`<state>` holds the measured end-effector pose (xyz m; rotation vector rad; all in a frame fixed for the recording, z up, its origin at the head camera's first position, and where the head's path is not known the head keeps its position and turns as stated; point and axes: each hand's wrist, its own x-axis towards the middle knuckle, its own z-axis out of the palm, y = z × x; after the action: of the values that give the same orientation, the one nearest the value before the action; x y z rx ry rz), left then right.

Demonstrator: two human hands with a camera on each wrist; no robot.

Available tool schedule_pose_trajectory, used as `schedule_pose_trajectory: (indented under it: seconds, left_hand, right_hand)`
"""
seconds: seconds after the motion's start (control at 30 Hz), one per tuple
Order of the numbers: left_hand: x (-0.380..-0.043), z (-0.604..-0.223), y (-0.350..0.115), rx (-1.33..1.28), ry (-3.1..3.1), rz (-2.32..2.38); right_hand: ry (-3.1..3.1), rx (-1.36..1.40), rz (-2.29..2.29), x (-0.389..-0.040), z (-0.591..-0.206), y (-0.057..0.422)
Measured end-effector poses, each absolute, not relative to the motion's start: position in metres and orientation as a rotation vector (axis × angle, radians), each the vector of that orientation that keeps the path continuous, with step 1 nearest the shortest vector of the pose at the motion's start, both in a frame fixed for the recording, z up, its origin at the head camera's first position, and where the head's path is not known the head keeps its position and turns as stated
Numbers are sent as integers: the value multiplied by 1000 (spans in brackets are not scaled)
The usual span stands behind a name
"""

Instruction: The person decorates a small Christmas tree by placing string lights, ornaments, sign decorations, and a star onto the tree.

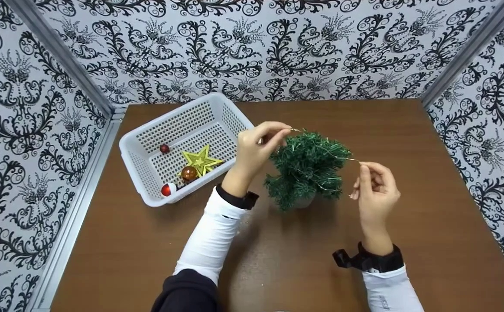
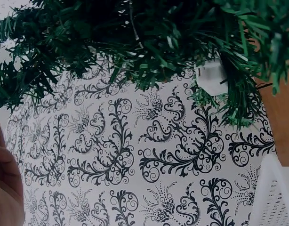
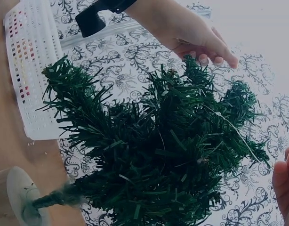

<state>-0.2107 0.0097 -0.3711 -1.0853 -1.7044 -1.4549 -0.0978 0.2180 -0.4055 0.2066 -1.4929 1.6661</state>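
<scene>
Pinching wire between thumb and finger of both the left hand and the right hand, with the tree upright between them, near the middle of the bench. At the tree's left side, toward the far edge, with the left; at its right side, closer to the near edge, with the right. Apparently slanting over the tree, grip to grip; cannot tell if as one strand. Nearer the basket, by the far left corner, with the left.

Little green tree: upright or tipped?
Upright: in the head view, the tree rises above its base, which sits on the table.
</scene>
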Motion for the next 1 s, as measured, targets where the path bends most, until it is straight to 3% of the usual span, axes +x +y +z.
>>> schedule_pose_trajectory:
  seconds: [0.33,0.67,1.0]
  left_hand:
    - [-210,-372,7,-1123,-1618,-1396]
    - [-225,-358,28,-739,-2043,-1362]
    - [-242,-376,28,-462,-2333,-1398]
  right_hand:
    - [-1491,252,1639,-101,-414,225]
    - [-1700,23,1642,-115,-393,228]
    - [-2033,-168,1640,-133,-389,233]
